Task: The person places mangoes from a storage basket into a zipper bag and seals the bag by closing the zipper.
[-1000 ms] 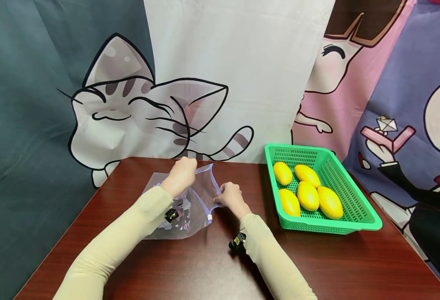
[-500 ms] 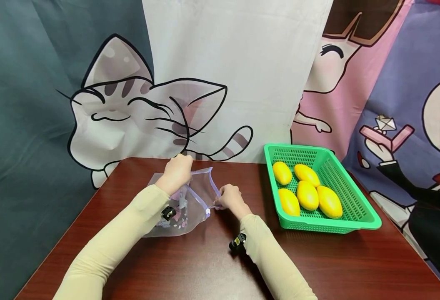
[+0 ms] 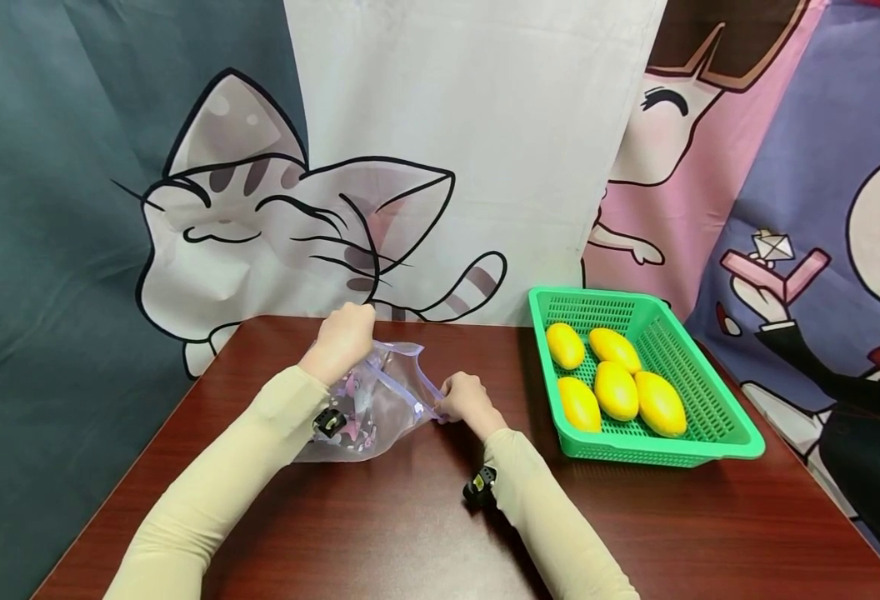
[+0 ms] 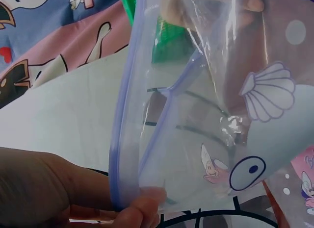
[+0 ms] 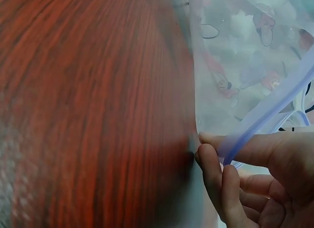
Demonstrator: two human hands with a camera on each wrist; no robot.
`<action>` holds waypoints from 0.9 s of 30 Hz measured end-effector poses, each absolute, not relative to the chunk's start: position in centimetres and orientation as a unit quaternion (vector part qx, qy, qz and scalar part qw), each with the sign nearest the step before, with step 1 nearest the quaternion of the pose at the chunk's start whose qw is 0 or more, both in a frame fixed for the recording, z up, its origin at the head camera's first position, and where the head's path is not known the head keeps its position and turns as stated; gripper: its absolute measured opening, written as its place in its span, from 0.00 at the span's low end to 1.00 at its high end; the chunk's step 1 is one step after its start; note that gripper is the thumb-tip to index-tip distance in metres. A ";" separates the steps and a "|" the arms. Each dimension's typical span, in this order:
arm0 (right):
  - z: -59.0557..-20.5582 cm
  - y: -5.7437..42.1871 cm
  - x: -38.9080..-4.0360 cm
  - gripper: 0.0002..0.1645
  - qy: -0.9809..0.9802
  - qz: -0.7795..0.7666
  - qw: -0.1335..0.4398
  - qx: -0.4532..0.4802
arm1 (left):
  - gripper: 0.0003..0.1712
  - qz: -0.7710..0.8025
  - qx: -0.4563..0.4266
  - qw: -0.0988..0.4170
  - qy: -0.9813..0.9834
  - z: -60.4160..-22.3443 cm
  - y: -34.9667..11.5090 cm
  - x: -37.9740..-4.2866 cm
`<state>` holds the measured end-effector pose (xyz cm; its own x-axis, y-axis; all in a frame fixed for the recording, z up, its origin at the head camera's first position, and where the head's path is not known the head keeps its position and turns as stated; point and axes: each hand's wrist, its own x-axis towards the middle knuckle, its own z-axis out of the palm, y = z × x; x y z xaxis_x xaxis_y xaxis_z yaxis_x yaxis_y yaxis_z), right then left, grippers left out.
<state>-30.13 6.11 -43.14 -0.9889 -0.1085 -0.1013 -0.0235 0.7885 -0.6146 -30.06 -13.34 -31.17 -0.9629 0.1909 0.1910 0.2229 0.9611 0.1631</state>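
A clear zip bag (image 3: 391,408) with a purple zip edge and printed sea pictures is held up off the table between both hands, its mouth spread apart. My left hand (image 3: 341,340) pinches the far end of the zip edge; the left wrist view shows thumb and fingers on the bag (image 4: 196,115) there. With my right hand (image 3: 470,402) I pinch the near right corner of the mouth, and the right wrist view shows the purple strip (image 5: 265,115) between thumb and fingers. Nothing is visible inside the bag.
A green plastic basket (image 3: 710,400) stands to the right of my right hand, with several yellow mangoes (image 3: 616,392) in it. Brown wooden table (image 3: 365,525) lies under everything. A printed cloth (image 3: 440,100) hangs behind the table.
My left hand has moved left and slightly up, drawing the bag along and stretching its mouth wider. The right hand stays nearly in place at its corner.
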 end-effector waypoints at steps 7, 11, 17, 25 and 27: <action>-43.0 6.1 -30.2 0.11 0.948 -0.310 0.057 -0.044 | 0.05 -0.087 -0.112 0.085 -0.986 -31.3 -13.0 -29.8; -43.0 5.8 -30.2 0.13 0.938 -0.341 0.056 -0.043 | 0.05 -0.086 -0.119 0.080 -0.986 -31.8 -12.8 -29.7; -42.8 5.5 -30.0 0.13 0.930 -0.361 0.056 -0.043 | 0.05 -0.086 -0.123 0.075 -0.986 -32.1 -12.5 -29.9; -42.0 5.3 -29.7 0.12 0.914 -0.399 0.045 -0.055 | 0.04 -0.097 -0.126 0.063 -0.985 -32.1 -12.1 -30.0; -41.8 5.2 -29.6 0.13 0.909 -0.411 0.046 -0.056 | 0.05 -0.100 -0.129 0.067 -0.984 -32.2 -12.1 -30.1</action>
